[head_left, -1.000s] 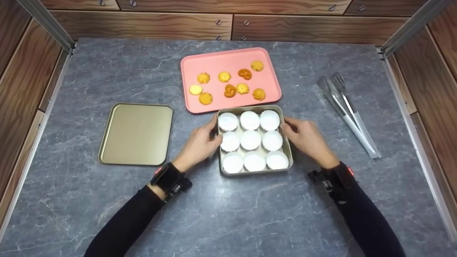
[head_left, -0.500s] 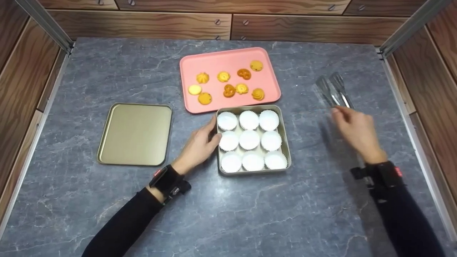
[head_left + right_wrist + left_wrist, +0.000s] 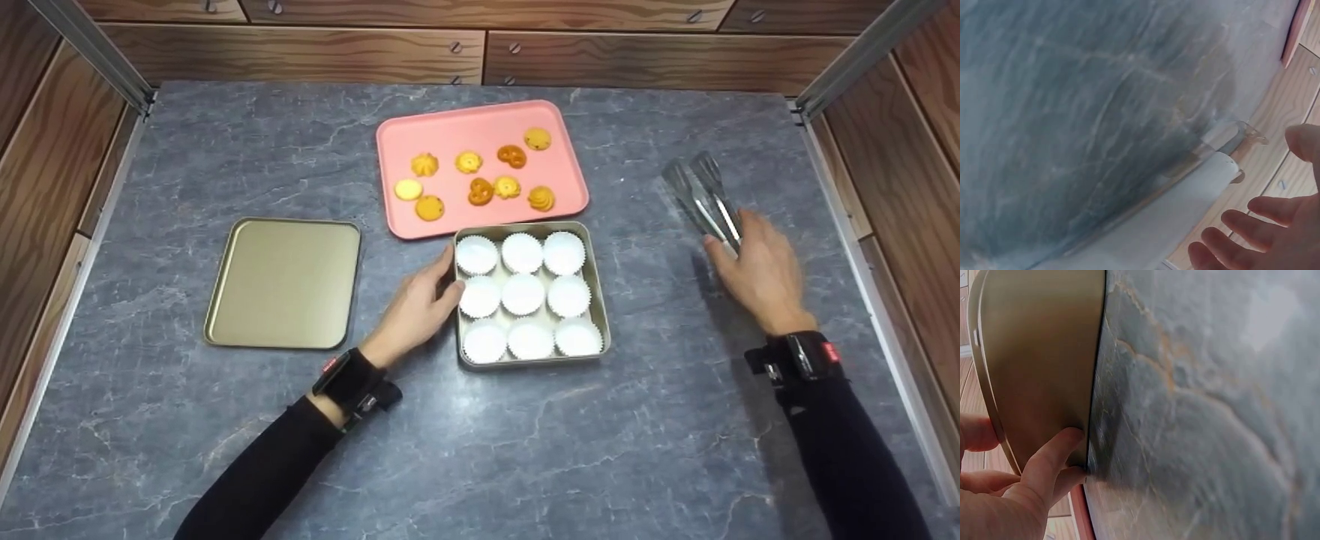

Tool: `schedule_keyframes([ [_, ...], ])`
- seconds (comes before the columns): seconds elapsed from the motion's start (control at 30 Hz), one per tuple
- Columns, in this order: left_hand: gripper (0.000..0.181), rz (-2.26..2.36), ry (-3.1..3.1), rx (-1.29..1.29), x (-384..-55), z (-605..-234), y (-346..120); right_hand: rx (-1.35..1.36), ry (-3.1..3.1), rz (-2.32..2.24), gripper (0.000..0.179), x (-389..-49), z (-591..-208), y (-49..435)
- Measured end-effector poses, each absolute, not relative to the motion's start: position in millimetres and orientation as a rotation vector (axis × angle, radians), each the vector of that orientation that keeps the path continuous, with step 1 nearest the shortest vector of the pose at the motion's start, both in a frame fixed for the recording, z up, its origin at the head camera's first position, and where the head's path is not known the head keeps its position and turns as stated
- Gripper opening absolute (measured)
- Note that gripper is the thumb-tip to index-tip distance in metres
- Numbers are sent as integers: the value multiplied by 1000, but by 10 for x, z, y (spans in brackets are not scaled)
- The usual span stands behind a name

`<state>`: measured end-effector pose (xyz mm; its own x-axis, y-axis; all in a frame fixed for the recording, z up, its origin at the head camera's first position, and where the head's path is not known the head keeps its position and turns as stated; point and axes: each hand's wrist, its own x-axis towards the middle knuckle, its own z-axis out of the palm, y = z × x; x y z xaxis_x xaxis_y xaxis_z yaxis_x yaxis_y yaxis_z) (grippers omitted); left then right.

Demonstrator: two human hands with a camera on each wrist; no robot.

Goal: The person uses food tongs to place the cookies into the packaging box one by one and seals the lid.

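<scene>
A square gold-coloured tin (image 3: 534, 362) holds rows of white paper baking cups (image 3: 523, 295). My left hand (image 3: 411, 309) holds its left side, thumb at the rim; in the left wrist view my fingers (image 3: 1053, 453) lie on the outer metal wall. At the right, my right hand (image 3: 763, 274) is over the handles of a pair of tongs (image 3: 709, 206) lying on the table. In the right wrist view the fingers (image 3: 1261, 230) are spread apart beside the white handle (image 3: 1190, 202), with no visible hold on it. The hand hides most of the handles in the head view.
A pink tray (image 3: 450, 135) with several cookies (image 3: 511, 156) stands just behind the tin. A flat gold-coloured lid (image 3: 283, 283) lies to the left. Wood-patterned panels (image 3: 300, 56) border the grey marbled table (image 3: 480, 465) at the back and sides.
My right hand has left the tin's right side and moved right to the tongs, coming down over their handles. My left hand has stayed at the tin.
</scene>
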<state>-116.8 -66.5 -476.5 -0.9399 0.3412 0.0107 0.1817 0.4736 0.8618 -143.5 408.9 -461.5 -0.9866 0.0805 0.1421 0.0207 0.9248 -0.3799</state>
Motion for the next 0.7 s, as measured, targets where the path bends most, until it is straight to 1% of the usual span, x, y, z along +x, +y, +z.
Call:
schedule_keyframes([
  [0.4,64,1475,2525,448,-1181,-4774,-680,-180,-3052,568,77,-1505,-4683,4136],
  [0.7,65,1494,2496,430,-1186,-4763,-681,-227,-3076,605,70,-1518,-4695,4196],
])
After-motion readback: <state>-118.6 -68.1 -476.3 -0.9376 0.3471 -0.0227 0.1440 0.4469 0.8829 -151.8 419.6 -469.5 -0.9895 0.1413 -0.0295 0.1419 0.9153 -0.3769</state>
